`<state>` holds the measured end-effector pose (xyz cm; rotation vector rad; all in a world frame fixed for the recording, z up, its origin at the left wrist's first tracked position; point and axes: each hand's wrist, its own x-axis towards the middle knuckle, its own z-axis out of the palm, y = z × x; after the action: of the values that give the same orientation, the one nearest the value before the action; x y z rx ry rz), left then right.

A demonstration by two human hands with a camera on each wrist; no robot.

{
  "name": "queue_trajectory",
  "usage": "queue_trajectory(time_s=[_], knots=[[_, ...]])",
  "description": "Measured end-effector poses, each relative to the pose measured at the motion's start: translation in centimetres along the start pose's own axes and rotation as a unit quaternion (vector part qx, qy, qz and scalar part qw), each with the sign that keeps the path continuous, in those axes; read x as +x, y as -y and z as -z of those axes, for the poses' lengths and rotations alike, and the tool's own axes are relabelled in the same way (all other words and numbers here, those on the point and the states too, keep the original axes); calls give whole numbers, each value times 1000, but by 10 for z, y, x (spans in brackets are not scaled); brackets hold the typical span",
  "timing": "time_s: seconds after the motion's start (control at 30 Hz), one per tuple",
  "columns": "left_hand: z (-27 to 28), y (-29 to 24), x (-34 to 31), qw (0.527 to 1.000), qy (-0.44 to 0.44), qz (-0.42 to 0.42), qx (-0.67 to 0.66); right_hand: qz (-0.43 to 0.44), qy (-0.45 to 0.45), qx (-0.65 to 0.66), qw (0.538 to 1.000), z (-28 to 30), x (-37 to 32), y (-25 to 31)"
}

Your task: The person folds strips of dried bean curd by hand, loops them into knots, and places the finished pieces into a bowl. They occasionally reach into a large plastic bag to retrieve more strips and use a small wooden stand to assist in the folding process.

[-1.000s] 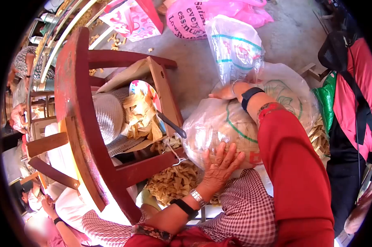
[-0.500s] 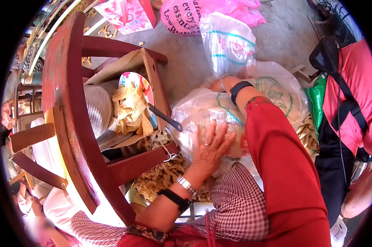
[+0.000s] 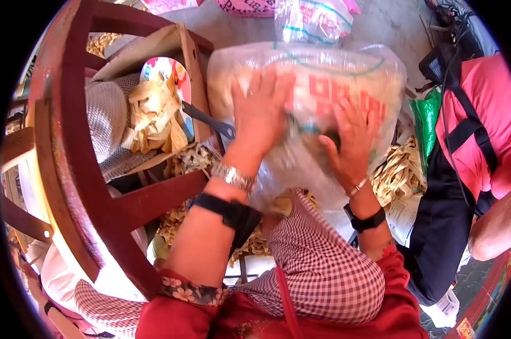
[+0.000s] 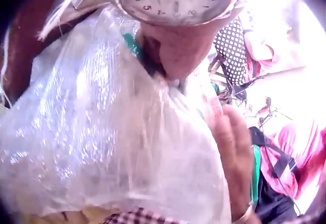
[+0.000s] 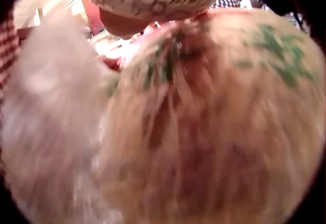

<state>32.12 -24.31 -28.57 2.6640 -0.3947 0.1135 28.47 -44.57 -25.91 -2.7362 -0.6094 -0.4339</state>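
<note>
A large clear plastic bag (image 3: 309, 70), printed in red and green and bulging with tan contents, sits before the person's knees. My left hand (image 3: 261, 110) lies on its left part, fingers extended and spread over the plastic. On the right part of the same bag rests my right hand (image 3: 351, 135), its fingers also extended and the thumb apart. Loose plastic bunches between the hands, towards the checked cloth over the knee. In the left wrist view the crinkled bag (image 4: 112, 132) fills the lower left; the right wrist view shows it blurred.
A dark red wooden frame (image 3: 145, 200) stands close on the left. Behind it a cardboard box (image 3: 185, 73) holds tan strips (image 3: 153, 110) and a mesh bundle. A smaller plastic bag (image 3: 312, 22) lies beyond. More strips (image 3: 402, 175) and a seated person in pink are at right.
My right hand has come back from the bag's far side to its near right. The left hand has moved further up it. The bag has turned, bringing its red print into view.
</note>
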Motion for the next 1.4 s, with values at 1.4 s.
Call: queue_trajectory(time_s=[1.4], knots=[[129,-28,-179,942,237,8,-236,-229,102,64,966,-58,-135,51]])
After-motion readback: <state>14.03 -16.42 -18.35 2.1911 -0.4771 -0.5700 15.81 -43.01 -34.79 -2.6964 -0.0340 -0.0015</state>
